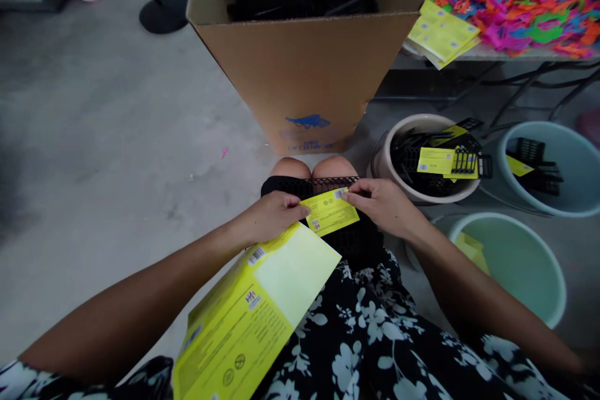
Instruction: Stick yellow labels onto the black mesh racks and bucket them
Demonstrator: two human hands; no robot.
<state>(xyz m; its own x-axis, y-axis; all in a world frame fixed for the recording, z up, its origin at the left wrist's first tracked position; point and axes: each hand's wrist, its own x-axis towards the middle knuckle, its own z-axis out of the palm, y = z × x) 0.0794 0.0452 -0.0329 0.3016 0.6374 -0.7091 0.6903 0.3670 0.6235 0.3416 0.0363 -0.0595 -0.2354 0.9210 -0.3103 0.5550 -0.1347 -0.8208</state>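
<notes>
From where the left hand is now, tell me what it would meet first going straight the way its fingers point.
The left hand would first meet the small yellow barcode label it touches; beyond that, probably the right hand, though depth is unclear.

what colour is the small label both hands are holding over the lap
The small label is bright yellow with dark print; the head view shows it best.

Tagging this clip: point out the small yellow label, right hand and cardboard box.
Small yellow label (332, 212): head view, middle of its printed face.
Right hand (379, 201): head view, back of hand.
Cardboard box (309, 69): head view, near wall.
</notes>
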